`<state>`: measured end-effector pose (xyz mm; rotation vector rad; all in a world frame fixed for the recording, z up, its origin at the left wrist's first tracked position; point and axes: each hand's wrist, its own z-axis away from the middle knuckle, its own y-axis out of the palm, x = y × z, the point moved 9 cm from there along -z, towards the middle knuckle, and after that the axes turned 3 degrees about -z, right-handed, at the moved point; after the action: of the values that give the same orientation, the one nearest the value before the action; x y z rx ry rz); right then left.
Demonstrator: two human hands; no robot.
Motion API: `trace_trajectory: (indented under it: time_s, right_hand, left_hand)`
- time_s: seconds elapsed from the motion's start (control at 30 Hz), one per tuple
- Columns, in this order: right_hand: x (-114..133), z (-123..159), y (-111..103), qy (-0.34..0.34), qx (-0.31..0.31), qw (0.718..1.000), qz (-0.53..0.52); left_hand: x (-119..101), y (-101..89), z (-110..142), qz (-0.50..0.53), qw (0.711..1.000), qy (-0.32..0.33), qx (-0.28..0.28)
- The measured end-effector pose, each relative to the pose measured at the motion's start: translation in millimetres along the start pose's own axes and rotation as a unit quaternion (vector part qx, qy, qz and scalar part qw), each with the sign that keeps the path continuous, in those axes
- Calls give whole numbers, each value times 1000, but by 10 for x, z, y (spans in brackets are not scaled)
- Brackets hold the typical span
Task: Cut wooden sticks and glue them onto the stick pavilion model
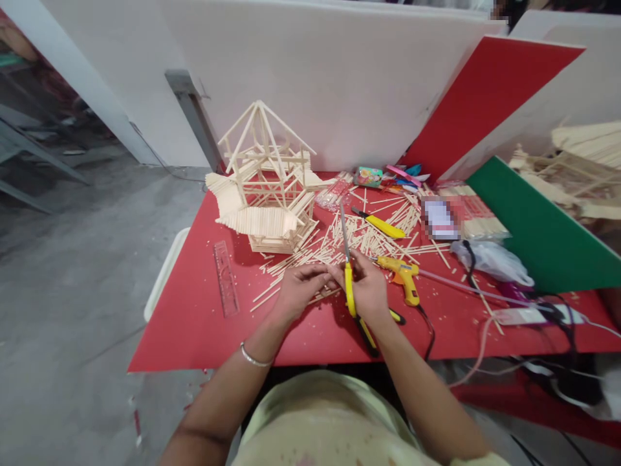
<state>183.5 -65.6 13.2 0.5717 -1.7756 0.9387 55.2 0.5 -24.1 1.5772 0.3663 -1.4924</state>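
Visibility limits
Your left hand (303, 291): pinch contents unresolvable. The right edge crops your view of the rightmost stick model (592, 144).

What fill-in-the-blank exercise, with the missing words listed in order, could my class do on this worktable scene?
1. The glue gun lies on the table to the ____ of the person's right hand.
2. The silvery bracelet is worn on the person's ____ wrist.
3. The clear ruler lies on the ____ tabletop.
4. The utility knife among the loose sticks has a ____ handle.

Missing words: right; left; red; yellow.
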Motion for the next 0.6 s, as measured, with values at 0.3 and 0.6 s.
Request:
trace_trajectory:
  time_s: [0.3, 0.6]
  right_hand:
    - [46, 48, 73, 25, 14, 996, -90]
    - [47, 9, 96, 11, 11, 997, -73]
  left_hand:
    - [194, -116, -99, 143, 988, -59, -17]
    - [255, -45, -66, 101, 992, -80, 1]
